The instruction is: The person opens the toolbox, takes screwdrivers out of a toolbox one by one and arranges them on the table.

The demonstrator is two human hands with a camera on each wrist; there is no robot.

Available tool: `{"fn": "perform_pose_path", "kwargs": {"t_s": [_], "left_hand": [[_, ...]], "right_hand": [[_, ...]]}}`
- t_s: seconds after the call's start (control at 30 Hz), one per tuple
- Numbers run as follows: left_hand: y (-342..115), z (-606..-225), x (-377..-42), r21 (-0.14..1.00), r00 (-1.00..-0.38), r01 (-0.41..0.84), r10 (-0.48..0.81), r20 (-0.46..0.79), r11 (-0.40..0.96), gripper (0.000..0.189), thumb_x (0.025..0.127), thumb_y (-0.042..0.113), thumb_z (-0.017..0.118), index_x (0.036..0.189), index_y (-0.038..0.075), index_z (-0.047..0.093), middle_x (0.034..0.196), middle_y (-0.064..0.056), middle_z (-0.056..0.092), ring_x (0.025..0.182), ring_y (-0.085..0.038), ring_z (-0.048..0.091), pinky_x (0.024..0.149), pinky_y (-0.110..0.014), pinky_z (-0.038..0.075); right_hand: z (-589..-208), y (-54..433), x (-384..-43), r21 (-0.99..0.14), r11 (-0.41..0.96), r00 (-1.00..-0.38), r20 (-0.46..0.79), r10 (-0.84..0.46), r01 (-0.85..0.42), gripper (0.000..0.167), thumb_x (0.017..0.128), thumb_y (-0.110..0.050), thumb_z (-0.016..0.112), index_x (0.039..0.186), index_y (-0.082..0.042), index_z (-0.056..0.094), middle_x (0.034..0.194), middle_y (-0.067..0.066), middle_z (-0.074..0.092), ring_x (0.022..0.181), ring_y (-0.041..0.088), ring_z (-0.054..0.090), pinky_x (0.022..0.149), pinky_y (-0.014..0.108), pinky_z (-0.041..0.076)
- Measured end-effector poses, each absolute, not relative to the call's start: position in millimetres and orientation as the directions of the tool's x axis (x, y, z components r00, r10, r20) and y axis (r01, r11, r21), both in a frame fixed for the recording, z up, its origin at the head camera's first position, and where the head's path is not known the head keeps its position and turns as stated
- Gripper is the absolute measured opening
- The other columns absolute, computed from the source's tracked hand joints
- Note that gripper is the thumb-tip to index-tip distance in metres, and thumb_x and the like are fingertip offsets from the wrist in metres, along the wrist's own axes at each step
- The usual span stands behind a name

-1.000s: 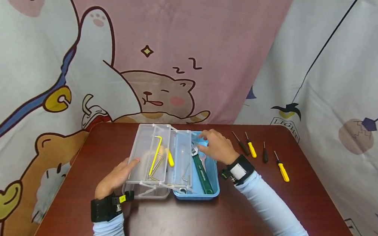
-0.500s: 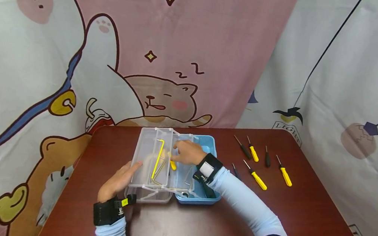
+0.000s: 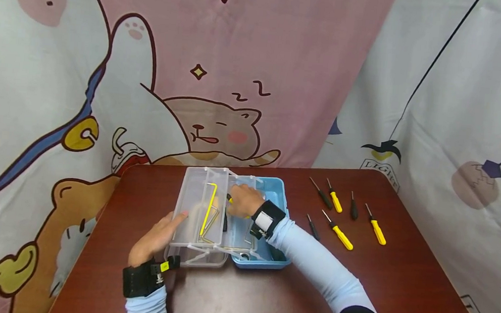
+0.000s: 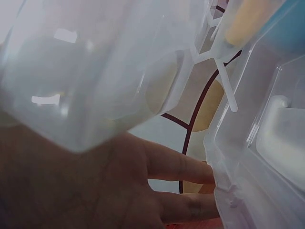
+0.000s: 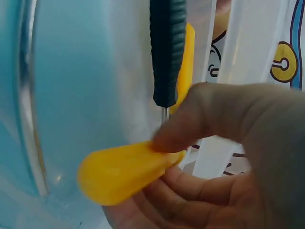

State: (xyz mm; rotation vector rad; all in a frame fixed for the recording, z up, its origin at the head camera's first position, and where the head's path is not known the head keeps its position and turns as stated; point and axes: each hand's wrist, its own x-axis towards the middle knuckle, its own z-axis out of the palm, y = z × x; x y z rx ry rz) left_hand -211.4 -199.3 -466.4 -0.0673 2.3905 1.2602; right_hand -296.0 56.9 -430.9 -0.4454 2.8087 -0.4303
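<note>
In the right wrist view my right hand [image 5: 205, 157] pinches a screwdriver [image 5: 114, 174] by its yellow handle, between thumb and fingers. Right beside it are a dark-handled screwdriver [image 5: 167, 52] and another yellow handle [image 5: 189, 57]. In the head view this hand is over the clear raised trays of an opened toolbox with a blue base [image 3: 279, 194]. My left hand [image 3: 158, 235] rests its extended fingers on the left side of the clear plastic tray [image 3: 191, 196]; the left wrist view shows them against clear plastic. A yellow hex key [image 3: 208, 210] lies in the tray with several silver ones.
To the right of the toolbox, yellow-handled screwdrivers [image 3: 341, 236] and dark-handled screwdrivers [image 3: 353, 208] lie spread on the brown table [image 3: 238, 299]. A dark green tool handle [image 3: 276, 253] shows in the blue base, partly under the right forearm. A cartoon cloth hangs behind.
My right hand has moved left from the blue base to the clear trays and taken hold of a yellow-handled screwdriver. The left hand has stayed at the tray's side.
</note>
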Motion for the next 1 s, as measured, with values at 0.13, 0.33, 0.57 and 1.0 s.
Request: {"fn": "perform_pose_path", "kwargs": {"t_s": [0.13,0.33,0.57,1.0], "left_hand": [[-199,-467,-210,0.778,-0.905,-0.237,0.159,-0.395,0.581,0.092,0.106,0.071,0.031,0.166,0.002,0.018,0.165,-0.028,0.033,0.139,-0.046,0.044,0.115,-0.075,0.036],[-199,-469,-209,0.776,-0.900,-0.241,0.166,-0.404,0.583,0.093,0.106,0.072,0.030,0.165,0.001,0.018,0.165,-0.029,0.032,0.139,-0.046,0.043,0.115,-0.076,0.035],[-201,-468,-211,0.793,-0.903,-0.216,0.192,-0.383,0.569,0.087,0.108,0.068,0.033,0.165,0.004,0.020,0.161,-0.026,0.037,0.135,-0.044,0.046,0.111,-0.072,0.041],[-201,-465,-215,0.777,-0.894,-0.238,0.182,-0.410,0.583,0.091,0.107,0.068,0.032,0.166,0.000,0.015,0.164,-0.030,0.034,0.138,-0.046,0.044,0.116,-0.074,0.035]], "right_hand": [[-425,62,-299,-0.378,0.885,-0.917,-0.177,-0.357,-0.272,0.038,0.104,-0.012,0.058,0.067,-0.014,0.050,0.063,0.000,0.045,0.052,0.014,0.047,0.046,0.025,0.036],[-417,88,-306,-0.481,0.852,-0.936,-0.155,-0.316,-0.207,0.050,0.112,-0.016,0.042,0.061,-0.017,0.045,0.061,-0.002,0.043,0.050,0.013,0.045,0.047,0.024,0.035],[-401,127,-295,-0.687,0.704,-0.978,0.046,-0.205,-0.180,0.046,0.106,-0.043,0.054,0.072,-0.012,0.055,0.059,-0.002,0.041,0.051,0.016,0.046,0.048,0.026,0.033],[-390,231,-233,-0.667,0.692,-0.940,0.337,-0.050,-0.276,0.048,0.106,-0.021,0.058,0.061,-0.011,0.045,0.053,-0.003,0.035,0.044,0.020,0.038,0.045,0.027,0.026]]}}
